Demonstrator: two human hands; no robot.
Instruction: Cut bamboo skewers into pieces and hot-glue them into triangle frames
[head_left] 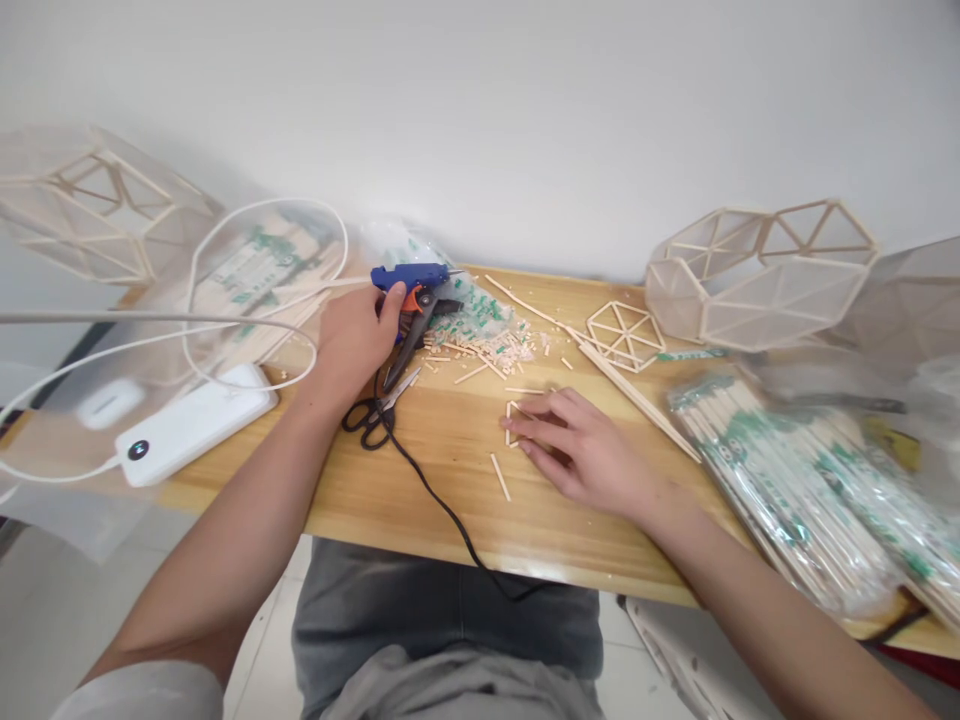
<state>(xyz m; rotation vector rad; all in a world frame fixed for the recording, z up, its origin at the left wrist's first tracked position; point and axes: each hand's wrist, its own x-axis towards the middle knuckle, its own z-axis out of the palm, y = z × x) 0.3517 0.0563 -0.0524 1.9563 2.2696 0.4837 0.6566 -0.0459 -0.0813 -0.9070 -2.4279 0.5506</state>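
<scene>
My left hand (364, 325) is closed around a blue hot glue gun (409, 276) with an orange trigger, its nozzle pointing right. A dark tool (411, 345) that I cannot fully make out lies against the gun, and black-handled scissors (369, 420) rest just below. On the tabletop, my right hand (581, 440) has its fingers bent, the tips on a short wooden stick (508, 424). Small pieces touch this stick's ends, partly hidden by the fingers. Another short stick (500, 477) lies loose nearer me, and one more (529, 390) beyond the fingertips.
Cut stick scraps (487, 352) are strewn before a plastic bag (480, 305). A hexagonal stick frame (624, 335) lies near a covered lantern-like frame (757, 275). Bagged sticks (787, 480) fill the right side. A white power bank (196, 425) and looping cables lie left; a black cord (435, 490) crosses the front edge.
</scene>
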